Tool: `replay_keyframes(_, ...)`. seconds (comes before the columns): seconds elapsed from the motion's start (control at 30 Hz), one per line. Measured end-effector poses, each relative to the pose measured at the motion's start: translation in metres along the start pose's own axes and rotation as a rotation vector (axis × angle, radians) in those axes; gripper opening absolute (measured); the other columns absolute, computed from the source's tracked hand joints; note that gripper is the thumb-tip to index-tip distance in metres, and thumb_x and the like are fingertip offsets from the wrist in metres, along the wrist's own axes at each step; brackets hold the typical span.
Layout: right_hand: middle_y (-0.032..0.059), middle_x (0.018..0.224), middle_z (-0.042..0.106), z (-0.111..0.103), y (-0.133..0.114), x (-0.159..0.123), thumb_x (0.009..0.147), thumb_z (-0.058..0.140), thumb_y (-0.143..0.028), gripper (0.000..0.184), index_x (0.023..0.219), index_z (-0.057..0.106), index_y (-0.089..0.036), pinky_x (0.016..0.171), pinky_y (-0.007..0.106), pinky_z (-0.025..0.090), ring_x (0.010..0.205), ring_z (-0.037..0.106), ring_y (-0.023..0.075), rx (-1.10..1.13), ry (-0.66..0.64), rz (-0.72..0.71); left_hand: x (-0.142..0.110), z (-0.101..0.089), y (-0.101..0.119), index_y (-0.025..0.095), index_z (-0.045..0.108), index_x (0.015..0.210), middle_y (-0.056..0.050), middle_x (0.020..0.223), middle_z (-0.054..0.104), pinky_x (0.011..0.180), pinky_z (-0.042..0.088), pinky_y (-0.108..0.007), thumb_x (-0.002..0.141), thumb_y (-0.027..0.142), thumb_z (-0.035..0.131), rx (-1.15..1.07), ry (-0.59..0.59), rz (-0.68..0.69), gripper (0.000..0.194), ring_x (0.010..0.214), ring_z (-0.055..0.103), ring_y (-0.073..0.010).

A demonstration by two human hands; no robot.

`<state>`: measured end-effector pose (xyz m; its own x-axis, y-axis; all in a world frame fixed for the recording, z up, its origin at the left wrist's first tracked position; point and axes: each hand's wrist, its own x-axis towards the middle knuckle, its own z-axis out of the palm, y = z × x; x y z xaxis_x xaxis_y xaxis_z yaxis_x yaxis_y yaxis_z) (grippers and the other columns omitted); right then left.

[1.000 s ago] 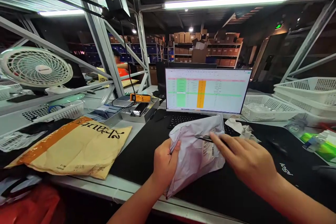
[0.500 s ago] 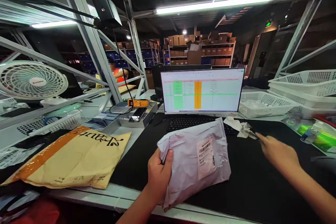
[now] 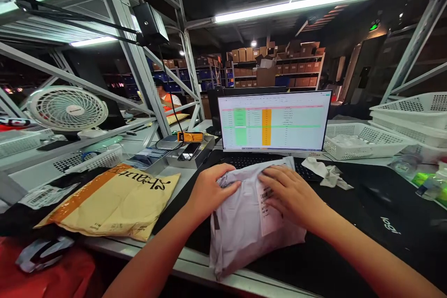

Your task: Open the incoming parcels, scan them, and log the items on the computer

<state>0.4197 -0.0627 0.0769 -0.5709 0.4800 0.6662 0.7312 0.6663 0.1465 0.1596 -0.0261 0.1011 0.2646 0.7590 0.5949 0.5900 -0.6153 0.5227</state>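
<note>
A pale lilac plastic mailer bag lies tilted at the desk's front edge, with a white barcode label on its face. My left hand grips its upper left corner, thumb on the front and the other fingers partly hidden at the edge. On the upper right side of the bag lies my right hand, fingers spread over its surface and covering part of the label. Behind the bag is a black keyboard, partly hidden. Crumpled white tissue rests right of the keyboard.
A yellow padded mailer with orange tape lies left. The monitor shows a spreadsheet. White baskets stand at the right, near a black mouse on the black desk mat. A fan and a person are beyond the metal frame.
My right hand has left the tissue's side and come left onto the mailer bag. The left hand still holds the bag's upper left corner. The view has shifted slightly left.
</note>
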Motion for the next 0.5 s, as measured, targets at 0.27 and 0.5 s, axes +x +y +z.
replay_keyframes(0.27, 0.0010, 0.095, 0.067, 0.028, -0.006, 0.023, 0.066, 0.092, -0.035, 0.040, 0.094, 0.066, -0.023, 0.086, 0.041, 0.044, 0.097, 0.057, 0.0244, 0.132, -0.088, 0.130, 0.007, -0.002, -0.016, 0.021, 0.073, 0.091, -0.002, 0.089, 0.076, 0.076, 0.052, -0.031, 0.078, 0.040, 0.073, 0.005, -0.064, -0.107, 0.024, 0.083, 0.070, -0.0217)
replay_keyframes(0.5, 0.0039, 0.098, 0.065, 0.023, -0.043, 0.013, 0.087, 0.069, -0.016, 0.013, 0.094, 0.059, -0.020, 0.089, 0.038, 0.036, 0.088, 0.055, 0.0218, -0.135, 0.089, 0.109, 0.017, -0.009, 0.039, 0.022, 0.070, 0.101, -0.006, 0.095, 0.075, 0.069, 0.047, -0.030, 0.082, 0.035, 0.072, 0.562, -0.230, 0.176, 0.023, 0.086, 0.071, -0.0245)
